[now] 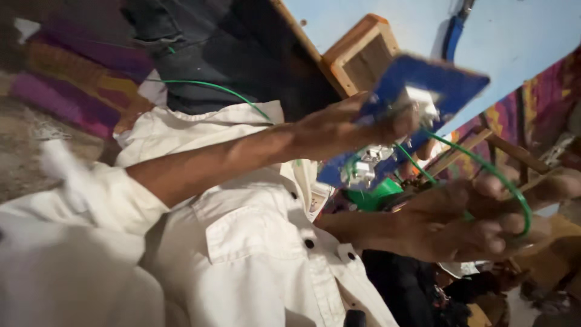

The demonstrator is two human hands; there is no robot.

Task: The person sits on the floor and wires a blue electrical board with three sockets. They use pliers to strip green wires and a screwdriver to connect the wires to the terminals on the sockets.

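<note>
My left hand (345, 127) reaches in from the left, its white sleeve rolled up, and grips the edge of a blue board (448, 85). The board carries white switch parts (420, 97) and is held up, tilted. A thin green wire (484, 166) loops from the board down to my right hand (466, 227), low at the right, whose fingers close around it. A second run of green wire (212, 86) trails back over my white shirt (254, 254). The view is blurred and strongly tilted.
A wooden box frame (363, 54) sits against a light-blue wall (520, 36) behind the board. A green object (372, 197) shows below the board. Striped colourful cloth (78, 79) lies at the left, and wooden slats (514, 154) with patterned fabric stand at the right.
</note>
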